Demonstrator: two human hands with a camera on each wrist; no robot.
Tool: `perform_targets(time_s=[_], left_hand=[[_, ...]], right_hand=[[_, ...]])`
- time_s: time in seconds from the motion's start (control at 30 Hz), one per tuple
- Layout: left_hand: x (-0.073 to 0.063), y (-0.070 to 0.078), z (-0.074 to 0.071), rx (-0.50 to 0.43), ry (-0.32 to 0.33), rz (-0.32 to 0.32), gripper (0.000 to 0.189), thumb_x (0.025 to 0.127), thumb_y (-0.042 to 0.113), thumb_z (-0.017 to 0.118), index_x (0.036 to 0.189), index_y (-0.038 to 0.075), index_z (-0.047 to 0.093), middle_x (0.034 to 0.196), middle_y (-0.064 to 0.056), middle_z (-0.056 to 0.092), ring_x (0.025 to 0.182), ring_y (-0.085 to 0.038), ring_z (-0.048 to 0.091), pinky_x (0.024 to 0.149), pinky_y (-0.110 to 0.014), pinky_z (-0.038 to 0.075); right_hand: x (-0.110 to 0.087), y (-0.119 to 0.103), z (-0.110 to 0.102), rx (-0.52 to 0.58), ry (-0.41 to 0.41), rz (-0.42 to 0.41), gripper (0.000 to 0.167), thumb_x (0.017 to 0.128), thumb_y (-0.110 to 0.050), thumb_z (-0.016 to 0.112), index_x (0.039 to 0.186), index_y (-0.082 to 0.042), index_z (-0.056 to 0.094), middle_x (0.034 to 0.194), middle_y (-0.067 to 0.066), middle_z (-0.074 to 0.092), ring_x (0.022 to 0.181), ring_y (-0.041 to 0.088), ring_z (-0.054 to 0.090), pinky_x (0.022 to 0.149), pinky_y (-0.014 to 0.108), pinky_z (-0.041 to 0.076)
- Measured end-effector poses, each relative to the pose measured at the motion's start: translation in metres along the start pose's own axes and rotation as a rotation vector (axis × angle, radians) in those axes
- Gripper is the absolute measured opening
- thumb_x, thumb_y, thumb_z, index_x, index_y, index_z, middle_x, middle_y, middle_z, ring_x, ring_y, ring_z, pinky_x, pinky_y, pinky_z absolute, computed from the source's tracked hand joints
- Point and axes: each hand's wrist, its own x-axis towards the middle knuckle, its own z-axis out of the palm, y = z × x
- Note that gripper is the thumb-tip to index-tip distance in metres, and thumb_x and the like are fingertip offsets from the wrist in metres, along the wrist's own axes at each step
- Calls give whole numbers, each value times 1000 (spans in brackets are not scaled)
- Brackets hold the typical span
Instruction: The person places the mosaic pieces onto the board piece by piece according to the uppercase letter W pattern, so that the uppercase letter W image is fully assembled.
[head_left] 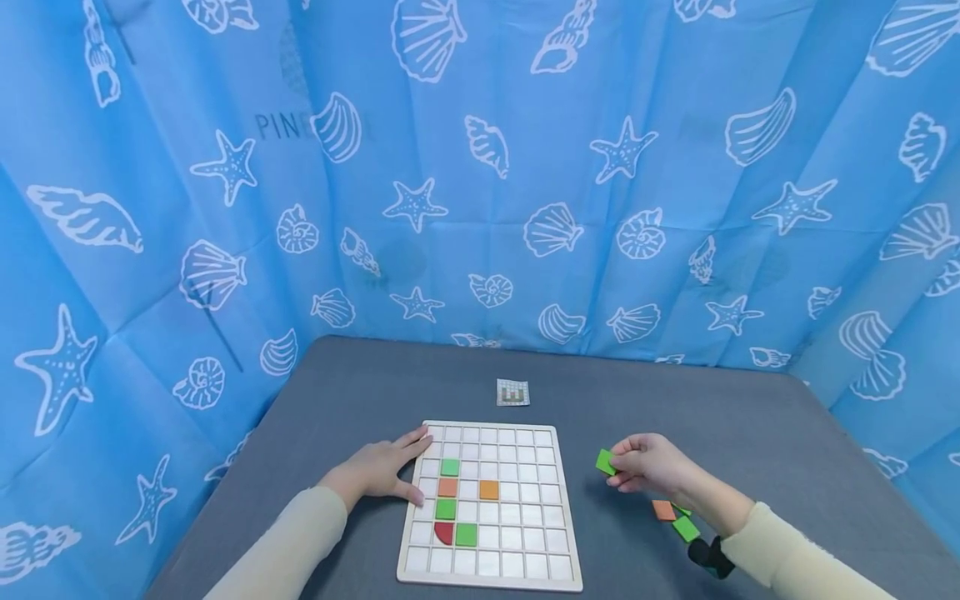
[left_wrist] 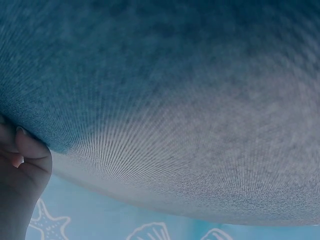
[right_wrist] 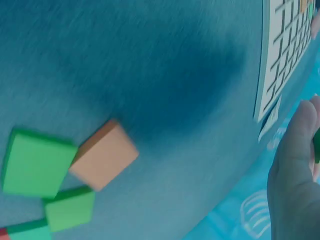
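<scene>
A white gridded board [head_left: 512, 540] lies on the grey table. My left hand [head_left: 382, 471] rests at its left edge, fingertips on the upper rim and thumb lower down. On the board are green squares, orange squares and a red quarter-round tile [head_left: 444, 533]; a lone orange square [head_left: 489, 490] sits nearer the middle. Right of the board, my right hand [head_left: 651, 463] pinches a green square tile [head_left: 604, 462] between thumb and fingers, above the table. Beneath that forearm lie a loose orange tile [head_left: 663, 510] and green tiles [right_wrist: 40, 162], partly hidden in the head view.
A small printed card [head_left: 513, 393] lies behind the board. Beside the right sleeve is a dark rounded object [head_left: 711, 557], its kind unclear. A blue curtain [head_left: 480, 208] with white shells and starfish hangs around the table [head_left: 360, 375].
</scene>
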Motion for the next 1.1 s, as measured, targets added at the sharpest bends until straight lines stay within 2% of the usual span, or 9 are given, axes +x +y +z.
perform_targets(time_s=[0.17,0.4,0.6,1.1], left_hand=[[0,0,1,7,5,1,99,73,64,72,154,24,32,160,7,22,132,-36,43,100,-51,39],[-1,1,-1,7,16,2,101,73,65,72,154,22,31,160,4,22,132,-37,42,101,-52,38],[0,0,0,19,18,3,99,74,64,72,154,22,31,160,4,21,132,-37,42,101,-51,38],[-2,3,-2,22,9,-7,99,74,63,73,154,23,32,160,5,22,132,-36,43,101,-51,39]], right_hand=[[2,-5,17,8,31,9,19,94,2,52,109,14,53,84,14,64,78,24,68,73,40,56],[5,-8,36,33,34,-19,22,93,3,55,111,16,54,83,14,66,72,20,68,70,38,56],[11,-7,48,51,-18,-6,21,94,2,56,111,15,58,82,13,68,71,17,68,69,36,56],[13,-4,73,29,-95,-61,18,92,-2,62,106,11,64,78,5,69,68,13,65,67,34,56]])
